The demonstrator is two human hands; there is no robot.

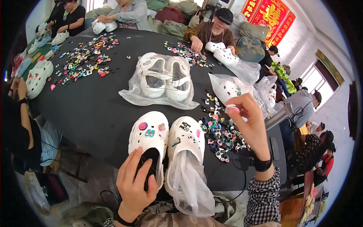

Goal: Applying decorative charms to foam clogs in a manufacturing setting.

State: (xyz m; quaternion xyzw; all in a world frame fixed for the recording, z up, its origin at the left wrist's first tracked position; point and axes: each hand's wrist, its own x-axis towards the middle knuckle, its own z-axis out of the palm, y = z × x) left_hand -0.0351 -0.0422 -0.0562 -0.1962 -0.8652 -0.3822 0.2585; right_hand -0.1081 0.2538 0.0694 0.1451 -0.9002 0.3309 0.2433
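Left hand [135, 183]: low, palm down, fingers [133, 160] spread and extended forward, wrist banded in black. Right hand [249, 123]: raised, higher than the left hand, fingers curled in a pinch, forearm upright, checked sleeve, dark wrist strap.

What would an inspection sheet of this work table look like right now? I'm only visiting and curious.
Surface: round black table, shared by several seated people.
Job's things: pair of white clogs at the near edge, small charms pressed into their tops; clear plastic hangs from the right clog.
Clutter: heap of coloured charms beside the pair; a second heap farther off; bagged white clogs mid-table.
Hands: left hand rests in the left clog's opening; right hand is raised, pinching a small pink charm.
Cables: black cord below the right wrist.
Surroundings: red wall hangings, windows, stuffed bags.
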